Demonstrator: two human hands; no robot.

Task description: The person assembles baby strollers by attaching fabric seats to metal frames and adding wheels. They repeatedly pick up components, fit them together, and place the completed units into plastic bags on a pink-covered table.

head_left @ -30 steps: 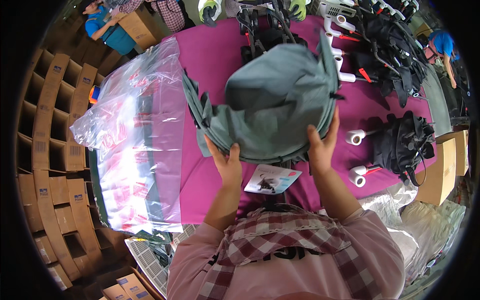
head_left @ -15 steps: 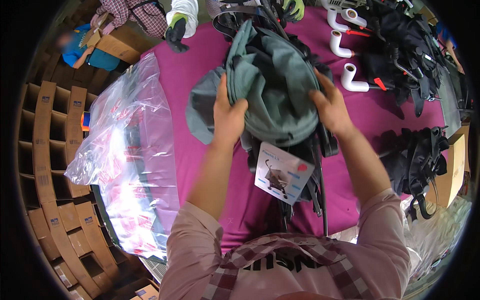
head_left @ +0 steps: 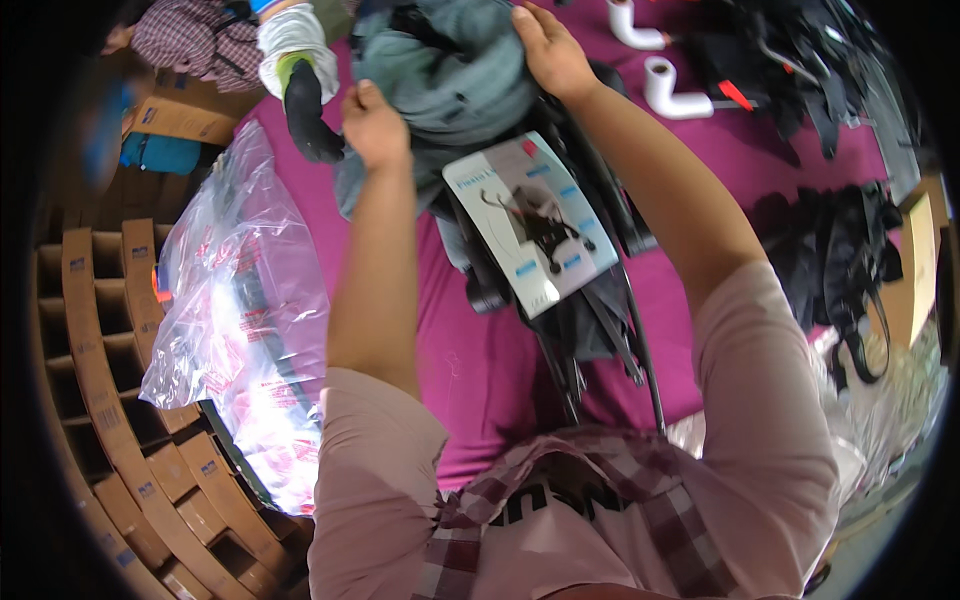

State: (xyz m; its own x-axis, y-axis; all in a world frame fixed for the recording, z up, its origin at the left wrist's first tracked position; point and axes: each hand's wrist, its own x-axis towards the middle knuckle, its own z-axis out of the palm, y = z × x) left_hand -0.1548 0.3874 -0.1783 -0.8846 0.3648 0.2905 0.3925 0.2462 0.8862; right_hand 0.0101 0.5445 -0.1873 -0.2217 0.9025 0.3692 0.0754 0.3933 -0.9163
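Observation:
A folded stroller with black frame tubes (head_left: 640, 350) lies on the purple-covered table, its grey-green fabric canopy (head_left: 450, 90) bunched at the far end. My left hand (head_left: 377, 128) is closed at the canopy's left edge, with its fingertips partly hidden. At the right edge of the canopy, my right hand (head_left: 555, 58) grips the fabric, fingers toward the top of the view. A white printed card (head_left: 535, 225) with a stroller picture lies over the frame between my forearms.
Another person's black-and-green gloved hand (head_left: 312, 120) reaches in beside my left hand. Clear plastic bagging (head_left: 240, 320) covers the table's left side. White foam-wrapped handles (head_left: 675, 92) and black stroller parts (head_left: 830, 240) lie to the right. Cardboard boxes (head_left: 100, 350) stand at left.
Both my hands and the canopy have moved farther away, toward the top of the view. The card now lies flatter over the frame. The gloved hand has come closer to my left hand.

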